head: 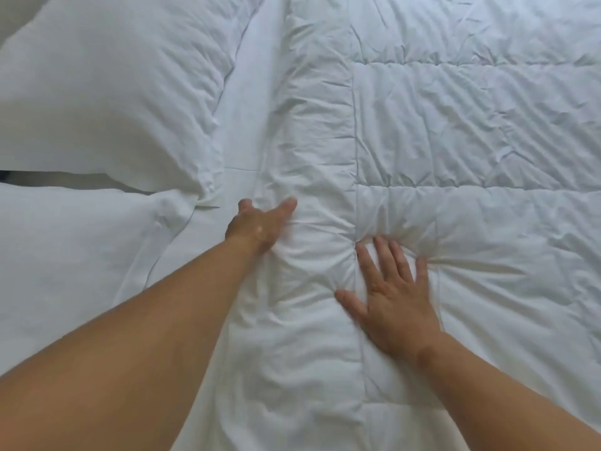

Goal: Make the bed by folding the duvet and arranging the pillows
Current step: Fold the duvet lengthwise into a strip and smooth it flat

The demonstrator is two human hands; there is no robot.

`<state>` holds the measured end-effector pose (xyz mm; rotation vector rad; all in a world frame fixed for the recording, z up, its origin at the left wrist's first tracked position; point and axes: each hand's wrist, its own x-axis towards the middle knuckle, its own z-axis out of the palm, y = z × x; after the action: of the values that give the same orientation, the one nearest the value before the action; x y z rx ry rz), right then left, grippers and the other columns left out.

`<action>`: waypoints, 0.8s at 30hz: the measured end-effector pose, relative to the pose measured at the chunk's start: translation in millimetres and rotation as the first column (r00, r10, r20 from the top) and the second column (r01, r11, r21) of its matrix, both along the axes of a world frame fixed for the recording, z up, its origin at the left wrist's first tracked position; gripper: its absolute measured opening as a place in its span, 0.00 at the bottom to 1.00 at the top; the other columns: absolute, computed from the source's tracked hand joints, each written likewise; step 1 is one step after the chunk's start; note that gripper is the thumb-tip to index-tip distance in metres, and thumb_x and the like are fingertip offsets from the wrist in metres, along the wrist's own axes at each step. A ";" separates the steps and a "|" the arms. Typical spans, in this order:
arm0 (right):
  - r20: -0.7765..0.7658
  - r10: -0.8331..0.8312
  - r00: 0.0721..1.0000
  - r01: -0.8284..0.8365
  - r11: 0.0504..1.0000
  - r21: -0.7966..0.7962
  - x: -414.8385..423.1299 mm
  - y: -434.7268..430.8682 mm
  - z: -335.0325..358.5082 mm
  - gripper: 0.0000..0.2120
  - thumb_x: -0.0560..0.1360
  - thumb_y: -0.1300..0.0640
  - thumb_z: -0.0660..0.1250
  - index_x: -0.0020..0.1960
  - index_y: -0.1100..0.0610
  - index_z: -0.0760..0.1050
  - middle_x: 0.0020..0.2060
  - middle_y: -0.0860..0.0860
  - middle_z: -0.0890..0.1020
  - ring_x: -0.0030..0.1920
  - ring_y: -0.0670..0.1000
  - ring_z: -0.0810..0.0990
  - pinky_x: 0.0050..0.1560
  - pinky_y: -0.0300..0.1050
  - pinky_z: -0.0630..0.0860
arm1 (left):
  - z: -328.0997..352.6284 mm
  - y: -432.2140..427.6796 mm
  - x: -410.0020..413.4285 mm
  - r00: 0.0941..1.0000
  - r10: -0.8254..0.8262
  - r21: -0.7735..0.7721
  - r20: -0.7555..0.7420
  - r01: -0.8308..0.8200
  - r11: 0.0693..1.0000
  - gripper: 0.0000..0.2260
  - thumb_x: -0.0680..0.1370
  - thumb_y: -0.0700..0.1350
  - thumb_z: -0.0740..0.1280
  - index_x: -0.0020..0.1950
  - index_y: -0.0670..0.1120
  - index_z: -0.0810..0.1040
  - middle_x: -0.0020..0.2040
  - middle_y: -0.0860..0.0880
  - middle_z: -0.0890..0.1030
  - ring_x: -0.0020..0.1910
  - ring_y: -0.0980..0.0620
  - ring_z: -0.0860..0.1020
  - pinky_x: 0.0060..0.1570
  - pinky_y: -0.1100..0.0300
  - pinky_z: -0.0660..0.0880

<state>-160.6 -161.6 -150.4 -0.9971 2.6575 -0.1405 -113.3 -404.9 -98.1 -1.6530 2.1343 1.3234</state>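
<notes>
A white quilted duvet (455, 131) covers the middle and right of the bed, its folded-back edge running up the centre. My right hand (393, 297) lies flat on the duvet with fingers spread, pressing it down. My left hand (260, 222) reaches to the folded edge, thumb out on top and fingers hidden at the fold's side. Two white pillows lie at the left: a far pillow (107, 92) and a near pillow (81, 255), side by side with a narrow gap between them.
A strip of white sheet (240, 118) shows between the pillows and the duvet's edge. A dark gap (19, 177) opens between the two pillows at the far left.
</notes>
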 end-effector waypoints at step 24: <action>0.195 -0.062 0.979 0.057 0.998 0.035 18.4 2.7 8.4 0.42 0.75 0.25 0.45 0.82 0.44 0.37 0.81 0.49 0.35 0.80 0.51 0.32 0.78 0.62 0.34 | -21.3 4.7 22.0 0.963 -0.231 -0.194 0.140 0.255 0.947 0.47 0.69 0.73 0.67 0.75 0.43 0.58 0.70 0.39 0.72 0.68 0.37 0.72 0.59 0.49 0.70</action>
<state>-142.2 -158.9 -142.0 -0.8481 2.5030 -0.2021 -91.2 -400.2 -119.5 -1.4324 2.3829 0.9372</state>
